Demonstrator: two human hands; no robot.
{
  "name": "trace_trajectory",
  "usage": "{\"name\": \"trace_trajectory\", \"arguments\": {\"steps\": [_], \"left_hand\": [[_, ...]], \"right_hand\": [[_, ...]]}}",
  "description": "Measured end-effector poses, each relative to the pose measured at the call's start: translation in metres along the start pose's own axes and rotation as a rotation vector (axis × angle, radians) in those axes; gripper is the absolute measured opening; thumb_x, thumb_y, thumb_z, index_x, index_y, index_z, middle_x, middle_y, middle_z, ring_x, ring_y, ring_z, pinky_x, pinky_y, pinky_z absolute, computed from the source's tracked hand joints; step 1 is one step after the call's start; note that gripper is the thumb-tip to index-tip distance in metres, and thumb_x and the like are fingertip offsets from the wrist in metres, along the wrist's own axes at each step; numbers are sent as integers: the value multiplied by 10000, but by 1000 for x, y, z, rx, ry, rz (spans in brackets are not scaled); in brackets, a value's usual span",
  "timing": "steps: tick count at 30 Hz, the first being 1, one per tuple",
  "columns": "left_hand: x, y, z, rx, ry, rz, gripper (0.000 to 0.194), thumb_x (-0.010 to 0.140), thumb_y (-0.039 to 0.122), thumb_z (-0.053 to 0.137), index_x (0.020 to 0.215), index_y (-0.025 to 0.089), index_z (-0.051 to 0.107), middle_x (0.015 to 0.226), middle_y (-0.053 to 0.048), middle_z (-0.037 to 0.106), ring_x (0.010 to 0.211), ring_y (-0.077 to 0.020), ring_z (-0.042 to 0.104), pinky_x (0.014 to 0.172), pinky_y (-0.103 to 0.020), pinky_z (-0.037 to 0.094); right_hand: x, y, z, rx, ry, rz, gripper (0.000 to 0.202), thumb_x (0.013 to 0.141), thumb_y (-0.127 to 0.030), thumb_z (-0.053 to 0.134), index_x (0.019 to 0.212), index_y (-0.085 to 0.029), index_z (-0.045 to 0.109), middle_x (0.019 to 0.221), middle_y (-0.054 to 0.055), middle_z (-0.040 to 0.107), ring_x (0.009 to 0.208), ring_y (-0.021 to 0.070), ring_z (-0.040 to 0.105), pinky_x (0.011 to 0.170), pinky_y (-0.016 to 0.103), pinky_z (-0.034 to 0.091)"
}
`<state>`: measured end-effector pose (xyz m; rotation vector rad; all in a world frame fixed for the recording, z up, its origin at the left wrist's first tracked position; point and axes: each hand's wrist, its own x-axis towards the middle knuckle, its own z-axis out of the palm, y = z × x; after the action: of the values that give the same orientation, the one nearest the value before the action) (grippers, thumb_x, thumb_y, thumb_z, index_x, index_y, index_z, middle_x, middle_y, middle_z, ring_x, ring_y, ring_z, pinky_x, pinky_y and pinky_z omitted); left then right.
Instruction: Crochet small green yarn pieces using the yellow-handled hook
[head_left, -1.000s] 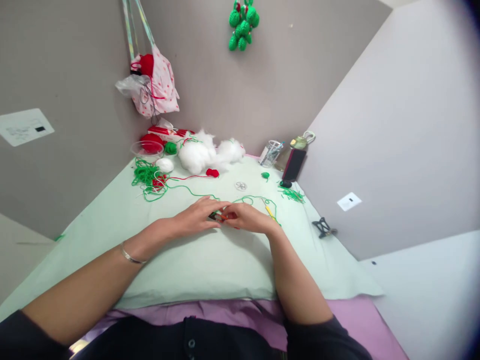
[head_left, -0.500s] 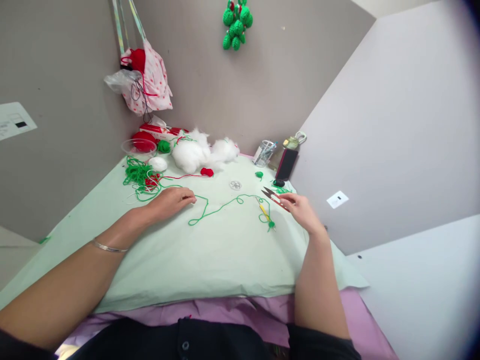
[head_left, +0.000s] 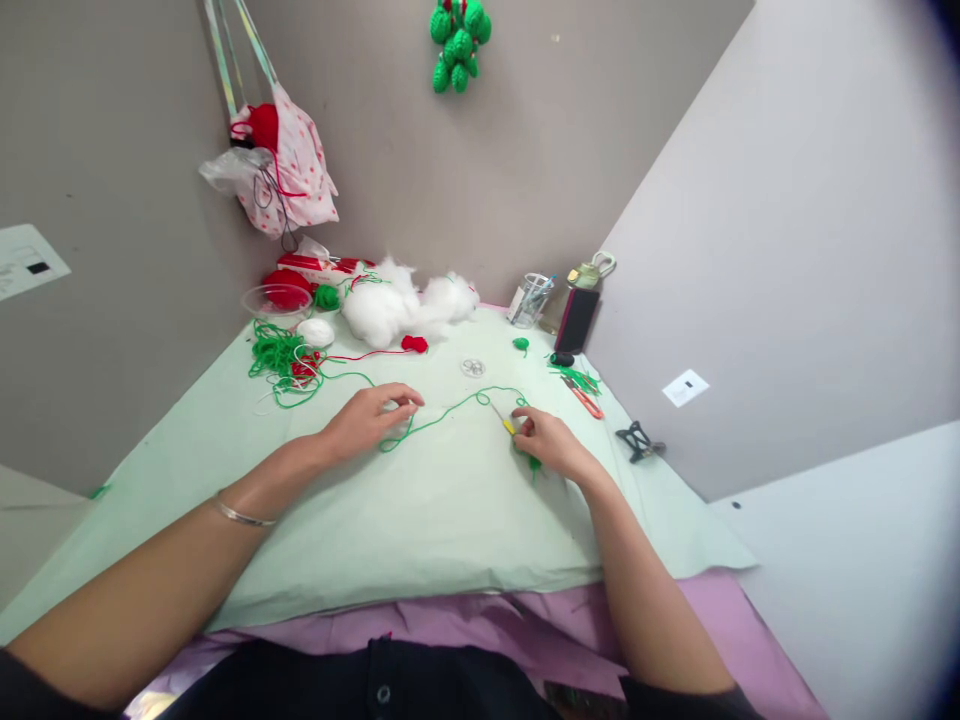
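Observation:
My right hand [head_left: 553, 442] pinches a crochet hook [head_left: 508, 427] by its yellow handle, the metal tip pointing up and left. Just below those fingers is a small green crocheted piece [head_left: 534, 464], partly hidden. Green yarn [head_left: 450, 408] runs in loose curves across the cloth between both hands. Close to that strand, my left hand [head_left: 369, 418] hovers palm down with its fingers stretched and slightly apart, holding nothing I can see. Thread snips [head_left: 583, 398] with orange-red handles lie to the right, beside green yarn scraps [head_left: 581, 380].
White stuffing [head_left: 382, 305] lies at the back, with tangled green yarn [head_left: 276, 350] to its left. A clear cup [head_left: 530, 300], a phone [head_left: 577, 320] and a black stand [head_left: 637, 442] line the right side. A small clear disc [head_left: 472, 368] rests mid-table.
My right hand has put the snips down on the right and moved left to take the crochet hook. My left hand has shifted right, its fingers spreading.

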<state>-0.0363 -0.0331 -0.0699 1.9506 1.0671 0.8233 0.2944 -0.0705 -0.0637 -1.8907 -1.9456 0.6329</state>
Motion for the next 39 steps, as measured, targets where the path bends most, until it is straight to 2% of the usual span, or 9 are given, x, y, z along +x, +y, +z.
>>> {"name": "trace_trajectory", "arguments": {"steps": [6,11,14,18,20,23,28,33,39], "left_hand": [[-6,25,21,-210,-93,-27,343,902,507,623,1067,225,727,1120,-70,772,1053,-264,702,923,-382,545],[-13,27,35,-288,-183,-39,294,882,455,657,1044,230,755,1138,-61,766,1089,-256,692,939,-375,540],[-14,25,36,-309,-190,-55,283,872,443,669,1032,227,757,1138,-67,765,1086,-263,685,943,-390,531],[-12,24,33,-338,-179,-68,250,849,427,694,984,228,763,1076,-63,770,1045,-268,683,939,-400,522],[-11,24,32,-361,-166,-74,232,833,416,714,963,229,762,1058,-58,769,1041,-266,680,959,-400,510],[-11,26,30,-415,-141,-92,258,830,428,728,982,219,742,1046,-61,758,1021,-261,678,947,-398,507],[-18,41,28,-556,-114,-107,341,883,524,685,968,194,690,1003,-63,726,1027,-251,683,957,-389,507],[-34,58,31,-705,-122,-131,354,909,526,672,968,178,647,961,-39,697,888,-196,714,893,-370,550],[-46,62,34,-843,4,-127,238,858,380,778,923,191,648,852,25,676,749,-135,701,810,-318,568]], "right_hand": [[-14,-29,-5,180,-104,-61,366,834,-267,528,1127,-148,712,776,18,660,587,140,565,575,272,464],[-19,-51,6,156,-16,-86,316,861,-394,638,1117,-216,691,939,47,699,746,175,588,722,309,450],[-22,-58,19,132,-40,-98,368,741,-243,765,1105,-246,715,926,38,688,764,183,565,758,315,393],[-22,-61,30,209,-114,-98,334,682,-81,701,984,-217,746,708,-4,616,676,159,515,711,297,360],[-21,-62,30,303,-156,-92,279,684,-107,695,942,-201,743,671,-16,598,627,144,503,653,283,368],[-21,-66,24,506,-178,-78,174,758,-281,684,903,-188,698,734,0,624,553,125,511,555,275,404],[-29,-79,24,845,-1,-61,313,816,-505,660,913,-221,571,803,-5,630,583,118,605,588,279,515],[-39,-97,39,1214,230,-65,310,730,-394,856,881,-208,659,770,-24,661,611,116,668,622,261,561],[-54,-111,48,1182,234,-200,231,777,-329,858,934,-239,714,809,-26,696,708,127,702,717,279,593]]}}
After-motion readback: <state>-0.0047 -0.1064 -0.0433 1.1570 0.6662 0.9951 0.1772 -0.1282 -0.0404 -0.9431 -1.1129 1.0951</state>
